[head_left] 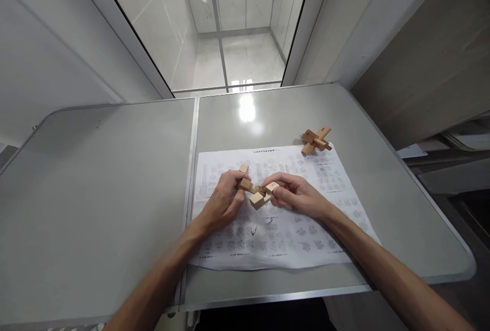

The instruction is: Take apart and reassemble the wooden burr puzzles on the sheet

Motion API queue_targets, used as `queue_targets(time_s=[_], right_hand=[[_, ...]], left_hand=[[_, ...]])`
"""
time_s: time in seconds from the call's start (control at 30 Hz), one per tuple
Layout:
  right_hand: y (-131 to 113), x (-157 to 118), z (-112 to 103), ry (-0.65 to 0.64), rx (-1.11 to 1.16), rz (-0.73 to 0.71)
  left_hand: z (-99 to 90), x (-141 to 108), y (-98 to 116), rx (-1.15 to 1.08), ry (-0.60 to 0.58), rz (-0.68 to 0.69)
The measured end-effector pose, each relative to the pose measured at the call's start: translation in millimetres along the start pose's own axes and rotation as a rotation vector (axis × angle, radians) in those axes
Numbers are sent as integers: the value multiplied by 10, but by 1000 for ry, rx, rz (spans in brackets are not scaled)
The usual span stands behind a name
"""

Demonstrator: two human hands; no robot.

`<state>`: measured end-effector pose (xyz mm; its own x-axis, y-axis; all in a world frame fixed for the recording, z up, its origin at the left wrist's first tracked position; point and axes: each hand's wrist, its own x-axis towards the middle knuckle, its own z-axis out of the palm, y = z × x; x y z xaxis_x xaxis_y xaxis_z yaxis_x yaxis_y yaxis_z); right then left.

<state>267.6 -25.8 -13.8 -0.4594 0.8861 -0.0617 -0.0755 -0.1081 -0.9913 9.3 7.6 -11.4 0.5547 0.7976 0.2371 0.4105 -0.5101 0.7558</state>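
Over the printed sheet (291,239), my left hand (225,196) is closed around light wooden puzzle pieces (245,184). Thumb and fingers pinch them from the left side. Opposite it, my right hand (296,194) grips other notched wooden puzzle pieces (257,200), one with a small printed mark on its end. The pieces meet between my hands; whether they interlock I cannot tell. My fingers hide parts of them. The sheet shows rows of small diagrams and two dark pen marks.
An assembled cross-shaped wooden puzzle (316,140) with printed numbers rests at the sheet's top right corner. The grey folding table (115,193) has a metal seam (193,137) left of the sheet. Beyond the far edge stands a glass door (237,25). A shelf with papers (467,134) is at right.
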Motion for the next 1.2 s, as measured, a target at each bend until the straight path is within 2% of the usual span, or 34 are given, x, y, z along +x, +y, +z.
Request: queue_targets(time_s=[0.17,0.67,0.87,1.2], right_hand=[[17,12,-4,48,52,-10],[-3,28,-1,-12,49,-52],[-5,35,14,-16,66,-12],[49,26,26,-17,49,10]], left_hand=[[0,5,23,-36,-23,-4],[-3,6,50,-139,-131,-2],[-21,9,81,-147,-167,-15],[21,12,106,-144,-156,-87]])
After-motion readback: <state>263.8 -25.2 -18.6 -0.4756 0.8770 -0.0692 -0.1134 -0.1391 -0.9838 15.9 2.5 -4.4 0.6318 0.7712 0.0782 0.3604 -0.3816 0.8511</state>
